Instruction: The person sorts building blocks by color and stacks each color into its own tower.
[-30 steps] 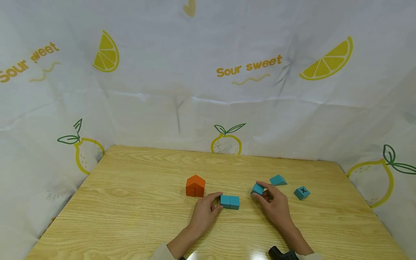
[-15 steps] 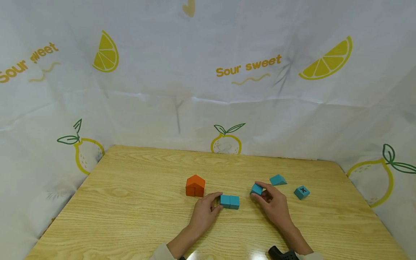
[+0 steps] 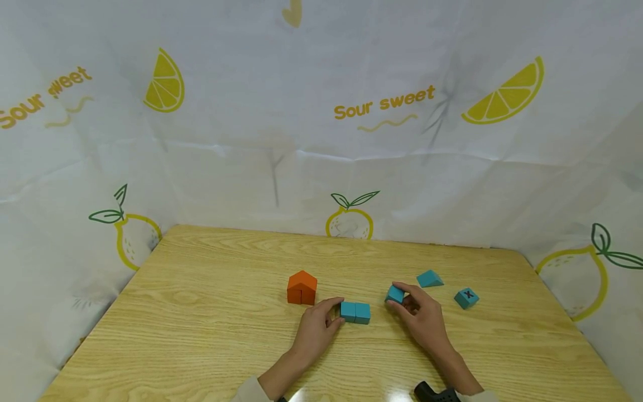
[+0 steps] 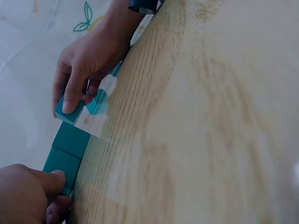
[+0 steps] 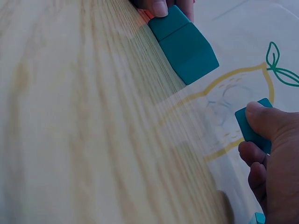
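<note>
Two blue blocks (image 3: pixel 355 312) sit side by side, faces together, at the middle of the table. My left hand (image 3: pixel 315 328) holds the left one of this pair, thumb on its near side and index finger at its far side. To the right of the pair, my right hand (image 3: pixel 425 318) pinches another blue block (image 3: pixel 394 294) between thumb and fingers. A gap separates that block from the pair in the head view. The right wrist view shows the thumb flat against the held block (image 5: pixel 252 125); its far side is hidden.
An orange house-shaped stack (image 3: pixel 302 288) stands left of the pair. Beyond my right hand lie a blue triangular block (image 3: pixel 430 278) and a blue block with an X mark (image 3: pixel 466 298). A lemon-print cloth (image 3: pixel 261 184) rises behind the wooden table (image 3: pixel 201 312).
My right hand has shifted slightly left with its blue block, closer to the pair. The left hand and the two blocks beside it have stayed in place.
</note>
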`<state>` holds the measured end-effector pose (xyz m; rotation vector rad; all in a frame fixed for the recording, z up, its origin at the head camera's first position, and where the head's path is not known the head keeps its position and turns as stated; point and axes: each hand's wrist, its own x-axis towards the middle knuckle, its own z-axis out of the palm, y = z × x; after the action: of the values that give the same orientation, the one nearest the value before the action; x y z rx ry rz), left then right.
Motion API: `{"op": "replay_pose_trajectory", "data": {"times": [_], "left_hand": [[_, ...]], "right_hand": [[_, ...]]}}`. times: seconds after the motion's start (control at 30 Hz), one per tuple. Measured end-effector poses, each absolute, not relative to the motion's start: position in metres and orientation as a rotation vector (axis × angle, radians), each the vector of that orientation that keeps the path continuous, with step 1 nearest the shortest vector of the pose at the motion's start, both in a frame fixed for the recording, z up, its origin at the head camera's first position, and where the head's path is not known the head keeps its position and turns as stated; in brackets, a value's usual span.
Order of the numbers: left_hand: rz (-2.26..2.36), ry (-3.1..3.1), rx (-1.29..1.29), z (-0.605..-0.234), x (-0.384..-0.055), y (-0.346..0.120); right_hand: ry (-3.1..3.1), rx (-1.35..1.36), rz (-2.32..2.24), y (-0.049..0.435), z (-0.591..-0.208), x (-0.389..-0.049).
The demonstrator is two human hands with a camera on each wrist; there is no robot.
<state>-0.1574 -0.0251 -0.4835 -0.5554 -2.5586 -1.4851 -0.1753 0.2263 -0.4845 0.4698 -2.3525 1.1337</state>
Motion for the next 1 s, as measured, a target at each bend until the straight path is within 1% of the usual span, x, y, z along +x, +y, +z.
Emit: {"op": "replay_pose_trajectory", "data": {"times": [1.0], "left_hand": [[-1.469, -2.577, -0.547, -0.4845, -0.1579, -0.0257]], "right_hand": [[-2.348, 0.520, 1.143, 0.2245, -0.4860, -0.1749]]}}
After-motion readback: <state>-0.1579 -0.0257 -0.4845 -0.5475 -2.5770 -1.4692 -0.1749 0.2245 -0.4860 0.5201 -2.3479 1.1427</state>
